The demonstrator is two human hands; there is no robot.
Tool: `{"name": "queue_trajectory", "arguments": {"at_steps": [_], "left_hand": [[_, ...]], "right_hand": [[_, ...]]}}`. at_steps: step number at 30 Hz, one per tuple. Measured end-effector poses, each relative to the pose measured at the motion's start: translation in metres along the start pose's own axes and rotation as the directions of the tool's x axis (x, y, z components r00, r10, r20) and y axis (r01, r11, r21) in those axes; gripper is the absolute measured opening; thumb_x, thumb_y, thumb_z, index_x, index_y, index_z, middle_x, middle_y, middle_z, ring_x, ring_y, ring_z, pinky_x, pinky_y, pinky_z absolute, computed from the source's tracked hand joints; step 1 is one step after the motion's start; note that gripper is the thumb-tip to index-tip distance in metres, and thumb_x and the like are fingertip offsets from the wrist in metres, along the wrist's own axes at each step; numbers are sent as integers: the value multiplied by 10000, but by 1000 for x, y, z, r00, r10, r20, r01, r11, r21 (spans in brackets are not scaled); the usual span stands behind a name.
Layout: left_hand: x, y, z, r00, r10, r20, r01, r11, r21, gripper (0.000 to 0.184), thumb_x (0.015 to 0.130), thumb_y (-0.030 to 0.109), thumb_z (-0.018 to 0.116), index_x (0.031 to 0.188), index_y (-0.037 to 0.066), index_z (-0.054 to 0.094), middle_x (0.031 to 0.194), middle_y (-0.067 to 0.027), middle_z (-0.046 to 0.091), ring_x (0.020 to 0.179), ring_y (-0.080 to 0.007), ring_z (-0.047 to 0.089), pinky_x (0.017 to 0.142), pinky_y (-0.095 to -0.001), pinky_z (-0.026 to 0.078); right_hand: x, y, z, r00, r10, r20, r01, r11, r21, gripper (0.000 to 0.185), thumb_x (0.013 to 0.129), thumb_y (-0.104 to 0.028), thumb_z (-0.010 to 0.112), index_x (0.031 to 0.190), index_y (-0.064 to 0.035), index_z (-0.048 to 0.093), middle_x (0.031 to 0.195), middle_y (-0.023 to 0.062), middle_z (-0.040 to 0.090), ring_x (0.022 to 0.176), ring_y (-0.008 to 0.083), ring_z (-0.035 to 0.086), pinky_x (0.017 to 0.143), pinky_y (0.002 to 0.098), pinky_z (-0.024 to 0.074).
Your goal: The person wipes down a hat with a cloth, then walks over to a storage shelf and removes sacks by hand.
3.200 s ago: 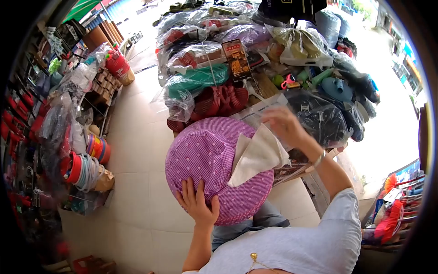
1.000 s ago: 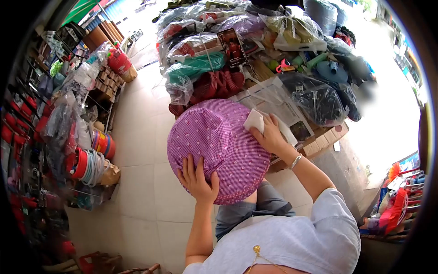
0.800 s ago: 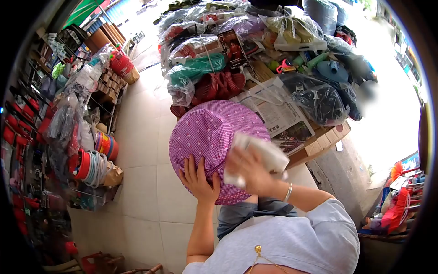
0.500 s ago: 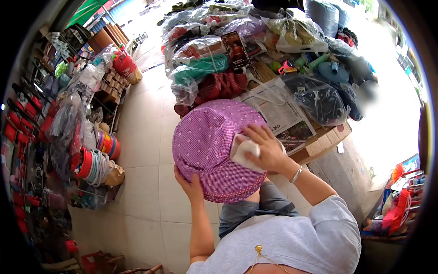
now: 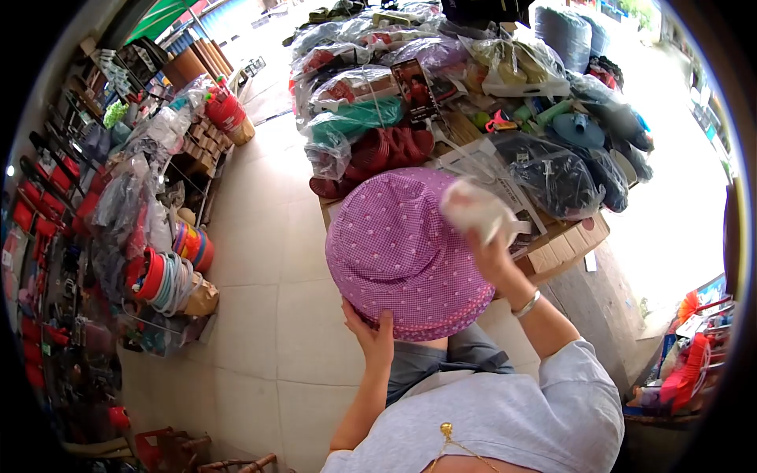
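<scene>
A purple checked sun hat (image 5: pixel 394 244) with small white flowers is held up in front of me, its crown facing me. My left hand (image 5: pixel 369 331) grips the lower left brim, thumb on top and the other fingers partly hidden beneath. My right hand (image 5: pixel 493 256) is closed on a crumpled white cloth (image 5: pixel 477 209), blurred by motion, at the hat's right side. Whether the cloth touches the hat I cannot tell.
Ahead stands a table piled with plastic-bagged goods (image 5: pixel 355 114), dark red shoes (image 5: pixel 386 154), a bagged black item (image 5: pixel 552 169) and newspaper (image 5: pixel 473 158). Shelves with coiled hose (image 5: pixel 177 284) and red buckets line the left. Colourful goods (image 5: pixel 694 347) stand at right.
The hat and my left hand have shifted slightly right. My right hand has lifted the white cloth from the hat's right side up toward its upper right edge.
</scene>
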State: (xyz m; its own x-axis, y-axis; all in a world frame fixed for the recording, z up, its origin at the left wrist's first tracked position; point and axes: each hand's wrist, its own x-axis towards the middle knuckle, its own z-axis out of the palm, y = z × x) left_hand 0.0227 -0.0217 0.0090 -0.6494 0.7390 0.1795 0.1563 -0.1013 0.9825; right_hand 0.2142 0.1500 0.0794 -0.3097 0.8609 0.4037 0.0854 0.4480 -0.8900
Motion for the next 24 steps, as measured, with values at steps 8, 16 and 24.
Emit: {"name": "queue_trajectory", "arguments": {"at_steps": [8, 16, 24], "left_hand": [[36, 43, 0, 840, 496, 220, -534, 685, 496, 826, 837, 308, 661, 1485, 51, 218, 1532, -248, 171, 1418, -428, 145, 1132, -558, 114], [61, 45, 34, 713, 620, 327, -651, 412, 638, 467, 851, 442, 589, 1216, 151, 594, 1434, -174, 429, 1342, -382, 362, 1118, -586, 123], [56, 37, 26, 740, 599, 305, -632, 462, 622, 366, 850, 421, 600, 1081, 146, 668, 1390, -148, 493, 1315, -358, 399, 1120, -570, 150]], "right_hand": [[20, 18, -13, 972, -161, 170, 223, 861, -457, 444, 823, -253, 663, 1235, -104, 595, 1328, 168, 533, 1320, 348, 399, 1091, 475, 279], [12, 30, 1, 991, 120, -64, -125, 990, -70, 332, 962, -267, 513, 1160, -18, 606, 1110, 147, 653, 824, 273, 664, 718, 384, 541], [41, -9, 27, 931, -218, 291, 349, 764, -543, 675, 713, -161, 751, 1343, -168, 510, 1426, 98, 463, 1336, 318, 405, 1110, 503, 262]]}}
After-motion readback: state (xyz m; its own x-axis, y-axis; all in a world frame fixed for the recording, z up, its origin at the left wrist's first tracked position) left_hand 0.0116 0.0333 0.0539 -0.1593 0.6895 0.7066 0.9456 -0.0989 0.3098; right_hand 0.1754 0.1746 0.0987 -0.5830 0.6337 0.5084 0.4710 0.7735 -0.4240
